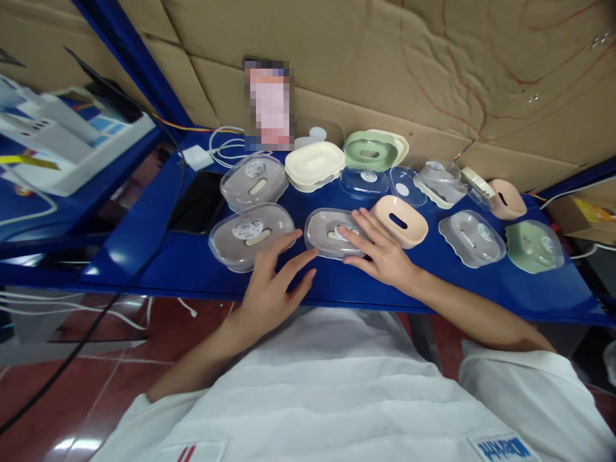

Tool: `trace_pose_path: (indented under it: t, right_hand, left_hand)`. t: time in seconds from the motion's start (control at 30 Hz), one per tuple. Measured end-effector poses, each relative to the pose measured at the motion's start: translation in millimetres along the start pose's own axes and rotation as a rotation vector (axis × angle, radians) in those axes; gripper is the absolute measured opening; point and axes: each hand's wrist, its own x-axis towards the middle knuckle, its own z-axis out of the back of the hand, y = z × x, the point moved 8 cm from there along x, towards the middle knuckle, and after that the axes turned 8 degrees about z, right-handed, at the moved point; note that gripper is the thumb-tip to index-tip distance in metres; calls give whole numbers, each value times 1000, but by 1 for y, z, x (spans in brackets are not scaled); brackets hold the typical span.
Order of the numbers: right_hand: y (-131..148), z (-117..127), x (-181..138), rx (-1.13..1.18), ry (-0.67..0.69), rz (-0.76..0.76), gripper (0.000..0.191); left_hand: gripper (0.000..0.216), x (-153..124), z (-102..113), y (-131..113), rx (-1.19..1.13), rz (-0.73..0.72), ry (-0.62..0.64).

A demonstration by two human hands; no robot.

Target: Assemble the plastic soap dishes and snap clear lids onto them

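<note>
A grey soap box with a clear lid lies near the front edge of the blue shelf. My right hand rests on its right side, fingers stretched flat across the lid. My left hand hovers just left of it, fingers spread and pointing toward the box, holding nothing. Another lidded grey box sits beside my left fingertips. A peach box without a lid stands just behind my right hand.
More soap boxes and loose clear lids fill the shelf: a grey one, cream, green, a green lidded one at right. A black phone, white charger cable and a white device lie left. Cardboard backs the shelf.
</note>
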Motion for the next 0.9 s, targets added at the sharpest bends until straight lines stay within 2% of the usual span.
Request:
trace_pose_path:
  t: [0.13, 0.23, 0.33, 0.43, 0.57, 0.67, 0.77, 0.9]
  right_hand:
    - [-5, 1, 0, -11, -14, -48, 56]
    - [-6, 1, 1, -26, -11, -64, 56]
    - [-7, 1, 1, -35, -13, -53, 61]
    - [-7, -1, 1, -24, -7, -43, 66]
    - [-14, -3, -1, -26, 16, -90, 68]
    - [-19, 0, -3, -42, 7, -101, 71]
    - [-20, 2, -4, -48, 3, -94, 72]
    - [-21, 2, -3, -57, -10, -93, 69]
  left_hand:
    - [36, 1, 21, -4, 76, -6, -136]
    - [25, 2, 43, 2, 205, 42, -226]
    - [21, 6, 52, 18, 315, 158, -187]
    - [24, 8, 43, 27, 376, 192, -98]
    - [46, 12, 16, 24, 349, 101, 18]
    - [55, 12, 3, 21, 226, 36, 102]
    - [51, 13, 7, 23, 141, 40, 57]
    - [41, 13, 13, 28, 220, 46, -11]
